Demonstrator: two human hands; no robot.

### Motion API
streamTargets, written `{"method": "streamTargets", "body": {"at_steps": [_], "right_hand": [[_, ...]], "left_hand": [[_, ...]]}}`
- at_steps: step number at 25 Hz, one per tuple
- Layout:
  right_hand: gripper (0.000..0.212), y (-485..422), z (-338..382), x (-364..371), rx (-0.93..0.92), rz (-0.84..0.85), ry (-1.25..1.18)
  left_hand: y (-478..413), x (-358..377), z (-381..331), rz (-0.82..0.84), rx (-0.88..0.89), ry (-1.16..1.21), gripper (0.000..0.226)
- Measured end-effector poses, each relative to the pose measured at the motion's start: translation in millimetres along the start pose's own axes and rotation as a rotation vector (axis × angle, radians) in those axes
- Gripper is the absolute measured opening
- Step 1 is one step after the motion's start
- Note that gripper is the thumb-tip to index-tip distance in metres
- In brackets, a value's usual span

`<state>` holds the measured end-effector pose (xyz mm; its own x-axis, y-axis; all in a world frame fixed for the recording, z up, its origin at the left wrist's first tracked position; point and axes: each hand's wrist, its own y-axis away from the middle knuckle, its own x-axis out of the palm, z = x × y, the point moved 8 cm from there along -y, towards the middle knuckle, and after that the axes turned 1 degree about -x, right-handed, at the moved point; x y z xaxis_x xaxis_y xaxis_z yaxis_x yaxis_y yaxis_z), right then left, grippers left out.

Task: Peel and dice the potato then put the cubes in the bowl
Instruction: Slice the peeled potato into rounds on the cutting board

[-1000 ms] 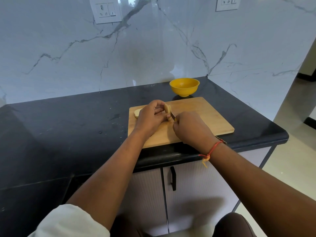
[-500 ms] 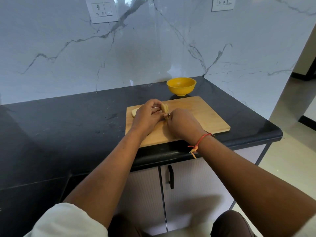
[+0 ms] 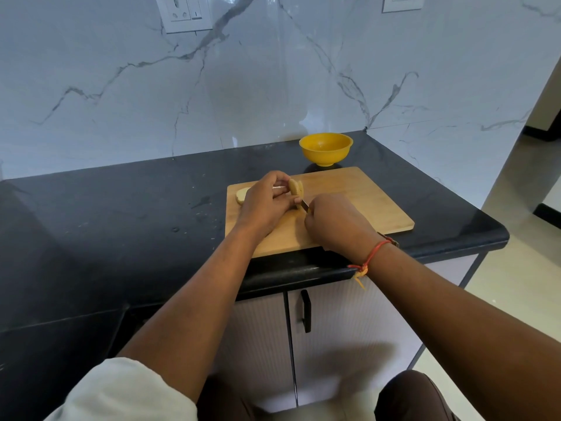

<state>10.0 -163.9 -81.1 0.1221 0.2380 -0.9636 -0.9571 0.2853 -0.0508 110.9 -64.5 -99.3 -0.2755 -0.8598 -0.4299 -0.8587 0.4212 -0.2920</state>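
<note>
Potato piece point(image 3: 296, 188) stands on edge mid-board, pinched in the left hand's point(image 3: 267, 205) curled fingers. The right hand point(image 3: 337, 226) grips the knife point(image 3: 304, 206), blade at the piece's near side. A second potato chunk point(image 3: 242, 196) lies half-hidden behind the left hand on the cutting board point(image 3: 364, 202). The yellow bowl point(image 3: 325, 148) sits just beyond. The right hand has eased back since half a second ago, baring the blade.

Black counter point(image 3: 121, 223) bears board point(image 3: 364, 205), bowl point(image 3: 325, 148), perhaps crumbs point(image 3: 200, 203).

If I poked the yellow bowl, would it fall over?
The bowl looks empty and maybe plastic, so it is probably light and would slide on the smooth black counter. Its foot is narrow under a wide rim, so a poke near the top might rock it.
</note>
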Motion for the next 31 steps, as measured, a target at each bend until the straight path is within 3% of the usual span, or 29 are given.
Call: {"method": "streamTargets", "body": {"at_steps": [10,16,19,23,28,31], "right_hand": [[0.019,3,9,-10,-0.039,-0.027,0.032],[0.014,10,3,-5,0.0,0.035,0.127],[0.018,12,-4,2,0.078,0.155,0.101],[0.017,16,-10,2,0.025,0.036,0.106],[0.023,15,-21,0,0.097,0.174,0.075],[0.021,15,-23,5,0.066,0.133,0.099]], "left_hand": [[5,-2,-3,-0.022,0.008,-0.023,0.035],[4,-3,-1,-0.041,-0.014,-0.039,0.038],[4,-4,-2,-0.054,-0.028,-0.049,0.037],[6,-4,-2,-0.054,-0.049,-0.075,0.037],[7,-7,-3,-0.087,-0.064,-0.112,0.037],[6,-11,-2,-0.117,-0.065,-0.083,0.038]]}}
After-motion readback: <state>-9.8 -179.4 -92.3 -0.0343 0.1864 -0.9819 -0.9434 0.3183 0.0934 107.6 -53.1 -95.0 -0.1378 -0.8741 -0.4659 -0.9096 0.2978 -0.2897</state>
